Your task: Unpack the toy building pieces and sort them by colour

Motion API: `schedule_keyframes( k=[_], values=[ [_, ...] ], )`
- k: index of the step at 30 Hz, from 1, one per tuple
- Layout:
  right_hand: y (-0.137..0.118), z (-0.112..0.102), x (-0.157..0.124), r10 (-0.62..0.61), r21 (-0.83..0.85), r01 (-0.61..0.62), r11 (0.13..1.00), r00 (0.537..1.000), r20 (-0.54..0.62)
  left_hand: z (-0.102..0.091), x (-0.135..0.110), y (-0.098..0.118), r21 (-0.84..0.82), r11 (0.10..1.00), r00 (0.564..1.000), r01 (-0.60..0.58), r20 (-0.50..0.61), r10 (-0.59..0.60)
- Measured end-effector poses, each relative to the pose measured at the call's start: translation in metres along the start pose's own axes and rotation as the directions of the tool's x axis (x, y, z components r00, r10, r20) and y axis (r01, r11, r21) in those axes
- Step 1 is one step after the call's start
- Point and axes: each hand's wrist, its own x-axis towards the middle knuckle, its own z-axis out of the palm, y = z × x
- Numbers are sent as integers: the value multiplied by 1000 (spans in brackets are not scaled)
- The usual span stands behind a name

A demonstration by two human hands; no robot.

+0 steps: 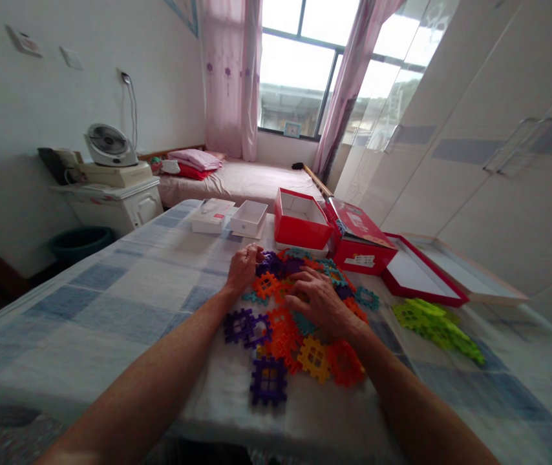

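Observation:
A mixed pile of plastic interlocking building pieces lies before me, most of them square with notched edges and window-like middles. At the pile's far left edge is my left hand [244, 266], its fingers curled against a purple piece [270, 263]; the grip is partly hidden. My right hand [313, 294] rests over the middle of the pile, fingers apart and bent down onto the pieces, with no piece seen held. Nearer me lie another purple piece [269, 381], a yellow piece [313, 358] and a red-orange piece [345, 363]. An orange piece [266, 284] sits between the hands.
Bright green pieces [435, 326] form a separate heap at right. Behind the pile stand an open red box [300, 226], a second red box [360, 248] and small white boxes [211, 216]. A shallow red-edged tray [419, 274] lies right, on the checked tablecloth [111, 310].

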Motion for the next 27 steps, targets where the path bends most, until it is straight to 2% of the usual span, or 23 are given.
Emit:
schedule_keyframes(
  k=[2,4,8,11,18,24,27],
  values=[
    [1,1,2,7,6,-6,1000,999,-44,0,0,-1,7,1000,1000,-9,4,9],
    [1,4,5,42,-63,-45,997,998,-54,-1,0,-1,11,1000,1000,-10,1,10],
    [-1,9,9,87,-195,-76,978,995,45,-1,0,2,15,1000,1000,-1,3,1],
    [-1,11,10,91,-214,-78,974,995,52,0,-1,2,21,1000,1000,-8,6,8],
    [0,9,10,51,-137,-45,990,998,43,0,1,-1,7,1000,1000,1,0,-1],
    [1,2,9,-38,-46,37,998,999,-23,-1,0,1,19,1000,1000,2,5,-2],
    [4,0,10,-28,-2,28,1000,999,-42,-1,0,1,30,1000,1000,-5,2,5]
  ],
)
